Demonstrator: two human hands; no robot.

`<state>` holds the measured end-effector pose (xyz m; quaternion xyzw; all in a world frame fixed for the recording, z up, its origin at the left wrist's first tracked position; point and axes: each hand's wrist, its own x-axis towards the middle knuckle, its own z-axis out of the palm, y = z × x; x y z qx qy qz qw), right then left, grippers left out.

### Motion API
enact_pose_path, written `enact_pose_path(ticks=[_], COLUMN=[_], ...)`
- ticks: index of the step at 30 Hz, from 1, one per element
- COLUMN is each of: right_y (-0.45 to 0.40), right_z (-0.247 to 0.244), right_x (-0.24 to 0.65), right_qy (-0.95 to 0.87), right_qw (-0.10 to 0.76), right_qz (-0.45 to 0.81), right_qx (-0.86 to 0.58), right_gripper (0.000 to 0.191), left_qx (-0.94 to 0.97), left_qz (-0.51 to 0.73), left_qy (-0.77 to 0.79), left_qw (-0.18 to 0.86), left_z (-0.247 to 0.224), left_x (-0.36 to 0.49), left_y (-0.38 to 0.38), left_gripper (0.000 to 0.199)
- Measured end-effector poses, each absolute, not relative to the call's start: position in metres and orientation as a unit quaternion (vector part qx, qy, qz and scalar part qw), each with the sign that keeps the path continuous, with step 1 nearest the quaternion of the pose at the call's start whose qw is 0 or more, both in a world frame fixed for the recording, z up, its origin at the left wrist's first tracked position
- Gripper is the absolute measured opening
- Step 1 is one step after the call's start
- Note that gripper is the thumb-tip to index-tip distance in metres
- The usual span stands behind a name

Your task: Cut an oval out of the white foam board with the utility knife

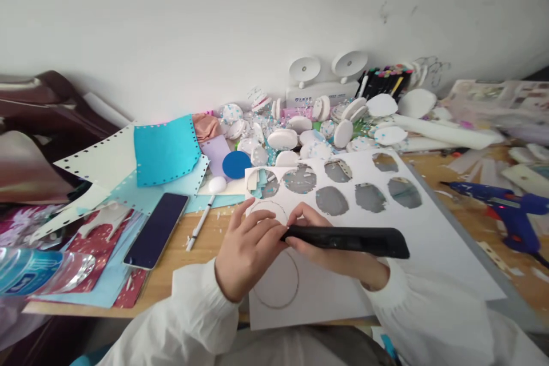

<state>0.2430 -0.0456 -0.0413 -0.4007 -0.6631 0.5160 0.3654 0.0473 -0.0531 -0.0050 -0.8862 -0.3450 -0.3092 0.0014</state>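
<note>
A black utility knife (351,240) lies level in my right hand (317,240), its wide end pointing right. My right thumb and fingers close round its front part. My left hand (253,240) meets the knife's front end, the nearer fingers bent onto it and the outer ones stretched away. Its thumb and the blade are hidden. Both hands are over a white foam board (343,291) with several ragged round holes cut through its far part. A pencilled circle (297,280) shows just below my hands, and another is partly covered behind them.
Glittered white discs (283,139) crowd the back by the wall. A blue glue gun (501,200) with a red light lies right. On the left are a phone (158,231), a white pen (201,223), coloured sheets (167,148) and a water bottle (38,270). Markers (386,80) stand behind.
</note>
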Motion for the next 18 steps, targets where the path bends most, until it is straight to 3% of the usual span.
enact_pose_path(ticks=[3,8,13,18], right_y=[-0.057,-0.077,-0.089,-0.091], right_z=[-0.038,-0.046,-0.049,-0.046], right_x=[0.257,0.277,0.275,0.276], right_qy=[-0.652,-0.488,-0.436,-0.48], right_qw=[0.343,0.399,0.452,0.448], right_qz=[0.556,0.733,0.73,0.686], right_qx=[-0.384,-0.257,-0.268,-0.315], right_gripper=[0.019,0.041,0.034,0.032], left_qx=[-0.875,-0.875,-0.874,-0.879], left_qz=[-0.314,-0.292,-0.303,-0.299], left_qy=[-0.362,-0.374,-0.364,-0.355], left_qw=[-0.07,-0.1,-0.11,-0.107], left_z=[-0.007,-0.01,-0.011,-0.008], left_x=[0.045,0.043,0.047,0.047], left_y=[-0.056,-0.064,-0.067,-0.067], left_gripper=[0.02,0.021,0.026,0.029])
